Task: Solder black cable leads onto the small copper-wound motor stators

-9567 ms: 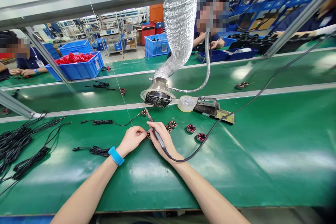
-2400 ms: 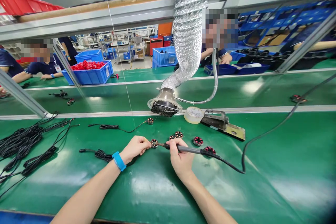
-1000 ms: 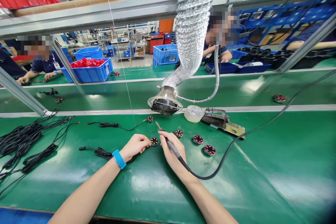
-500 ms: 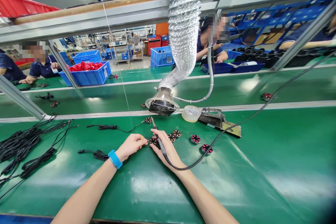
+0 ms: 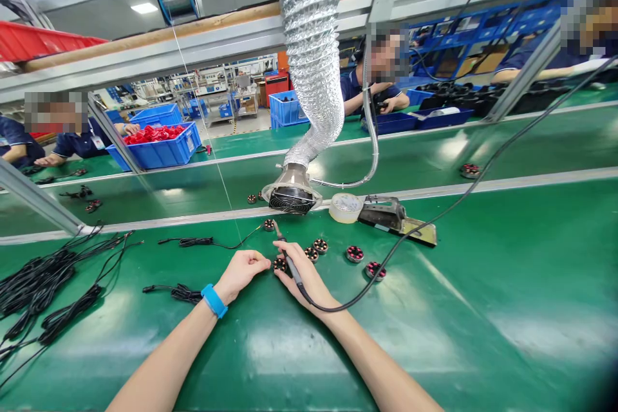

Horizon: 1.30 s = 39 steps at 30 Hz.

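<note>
My right hand (image 5: 302, 273) holds a soldering iron (image 5: 293, 270) with its tip pointing up and away, while its thumb and fingers are at a small round coil part (image 5: 279, 264). My left hand (image 5: 244, 271), with a blue band on the wrist, is closed in a pinch at the left side of that part; what is between the fingertips is too small to make out. Just beyond the iron's tip lies another coil part (image 5: 269, 224) with a thin wire running to a black cable (image 5: 196, 241). A second bundled cable (image 5: 181, 293) lies left of my left wrist.
Further coil parts (image 5: 355, 253) lie right of my hands. Behind them are a tape roll (image 5: 346, 207), a metal stand (image 5: 386, 215) and a hanging fume duct (image 5: 313, 58). A cable heap (image 5: 33, 277) is at left. The iron's cord crosses the right side. Co-workers sit opposite.
The camera view has shifted slightly, moving the background leftward. Both hands stay around the same coil part, and the right hand still holds the iron.
</note>
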Each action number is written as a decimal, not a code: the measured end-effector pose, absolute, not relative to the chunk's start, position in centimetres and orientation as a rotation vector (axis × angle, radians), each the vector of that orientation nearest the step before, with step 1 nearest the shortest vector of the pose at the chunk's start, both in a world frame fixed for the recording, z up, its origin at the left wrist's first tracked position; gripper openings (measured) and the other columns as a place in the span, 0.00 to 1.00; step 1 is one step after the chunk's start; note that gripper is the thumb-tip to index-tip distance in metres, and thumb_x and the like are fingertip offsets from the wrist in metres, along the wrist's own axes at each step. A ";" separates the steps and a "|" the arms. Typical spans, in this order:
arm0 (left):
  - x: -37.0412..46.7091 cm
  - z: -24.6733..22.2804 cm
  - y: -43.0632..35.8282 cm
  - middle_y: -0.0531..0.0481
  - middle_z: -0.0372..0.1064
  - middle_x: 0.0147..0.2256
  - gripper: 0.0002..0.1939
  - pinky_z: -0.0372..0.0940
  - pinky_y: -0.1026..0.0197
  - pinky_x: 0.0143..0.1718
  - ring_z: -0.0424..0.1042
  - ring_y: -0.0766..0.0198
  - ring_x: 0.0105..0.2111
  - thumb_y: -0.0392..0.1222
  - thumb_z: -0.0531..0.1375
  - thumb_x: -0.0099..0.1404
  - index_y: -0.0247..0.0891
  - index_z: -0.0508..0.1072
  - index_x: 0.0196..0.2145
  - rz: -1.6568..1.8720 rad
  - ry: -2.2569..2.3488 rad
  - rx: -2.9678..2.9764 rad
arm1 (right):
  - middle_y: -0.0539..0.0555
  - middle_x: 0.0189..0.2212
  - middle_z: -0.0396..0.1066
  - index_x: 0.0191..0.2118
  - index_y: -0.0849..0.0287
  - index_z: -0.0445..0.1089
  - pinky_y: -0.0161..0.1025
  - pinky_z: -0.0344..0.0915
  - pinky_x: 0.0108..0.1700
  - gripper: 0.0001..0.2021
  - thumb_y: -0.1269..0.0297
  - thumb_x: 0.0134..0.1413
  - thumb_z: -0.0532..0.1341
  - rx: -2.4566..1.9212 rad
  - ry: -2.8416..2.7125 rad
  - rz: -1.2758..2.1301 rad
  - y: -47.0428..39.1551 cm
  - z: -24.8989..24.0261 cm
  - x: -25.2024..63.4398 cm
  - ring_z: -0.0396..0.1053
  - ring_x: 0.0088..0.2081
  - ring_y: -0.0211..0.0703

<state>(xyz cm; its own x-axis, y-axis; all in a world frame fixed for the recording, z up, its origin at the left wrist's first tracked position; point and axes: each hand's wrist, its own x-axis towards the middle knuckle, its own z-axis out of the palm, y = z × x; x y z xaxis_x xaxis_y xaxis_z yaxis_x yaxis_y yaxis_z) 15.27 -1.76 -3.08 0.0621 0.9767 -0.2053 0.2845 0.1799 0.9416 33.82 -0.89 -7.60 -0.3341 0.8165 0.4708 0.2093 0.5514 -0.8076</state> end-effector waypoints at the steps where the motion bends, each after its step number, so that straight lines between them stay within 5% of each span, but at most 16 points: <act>1: 15.3 -3.2 -1.8 0.51 0.71 0.26 0.18 0.57 0.63 0.33 0.64 0.66 0.27 0.54 0.67 0.53 0.34 0.75 0.26 0.850 1.422 1.308 | 0.56 0.50 0.65 0.63 0.50 0.60 0.46 0.69 0.55 0.31 0.78 0.54 0.60 -0.842 -1.839 0.803 -0.9 -7.6 33.8 0.70 0.50 0.47; 10: 15.4 -3.0 -2.0 0.51 0.72 0.27 0.17 0.57 0.63 0.33 0.65 0.65 0.28 0.53 0.66 0.55 0.34 0.77 0.27 0.812 1.424 1.371 | 0.55 0.48 0.64 0.61 0.49 0.61 0.42 0.72 0.51 0.27 0.77 0.58 0.57 -0.724 -1.814 0.764 -0.9 -7.1 33.6 0.73 0.44 0.42; 16: 15.5 -2.7 -2.2 0.58 0.61 0.19 0.16 0.49 0.66 0.18 0.55 0.72 0.15 0.53 0.60 0.61 0.35 0.74 0.32 0.542 1.391 1.313 | 0.55 0.48 0.63 0.60 0.50 0.62 0.40 0.74 0.47 0.24 0.76 0.61 0.54 -0.720 -1.798 0.766 -0.9 -7.9 33.3 0.74 0.38 0.38; 23: 16.1 -3.6 -1.4 0.55 0.65 0.21 0.15 0.53 0.68 0.16 0.60 0.73 0.16 0.49 0.66 0.54 0.34 0.71 0.28 0.722 1.249 1.152 | 0.55 0.47 0.64 0.58 0.51 0.65 0.42 0.76 0.48 0.22 0.75 0.61 0.55 -0.760 -1.709 0.780 -1.1 -8.2 33.1 0.76 0.37 0.38; 32: 15.6 -4.6 0.0 0.52 0.69 0.26 0.21 0.60 0.65 0.22 0.63 0.70 0.20 0.56 0.67 0.56 0.34 0.72 0.32 0.952 1.344 1.137 | 0.58 0.50 0.67 0.59 0.53 0.63 0.47 0.72 0.56 0.25 0.78 0.58 0.54 -0.803 -1.638 0.625 -1.2 -7.8 32.6 0.74 0.50 0.46; 39: 15.4 -2.4 0.8 0.46 0.71 0.36 0.19 0.64 0.60 0.37 0.72 0.58 0.34 0.57 0.61 0.65 0.37 0.76 0.39 0.703 1.885 2.084 | 0.59 0.50 0.68 0.58 0.52 0.65 0.45 0.73 0.50 0.20 0.74 0.64 0.54 -0.900 -1.535 0.420 -1.2 -6.4 33.0 0.76 0.45 0.45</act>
<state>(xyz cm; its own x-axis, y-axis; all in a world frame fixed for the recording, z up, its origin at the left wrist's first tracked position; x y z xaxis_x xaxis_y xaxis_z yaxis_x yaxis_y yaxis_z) 15.35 0.81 -2.40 0.0500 0.9812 0.1863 0.8635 -0.1362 0.4856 33.02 -1.23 -6.42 0.0492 0.7405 0.6703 0.2967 0.6300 -0.7177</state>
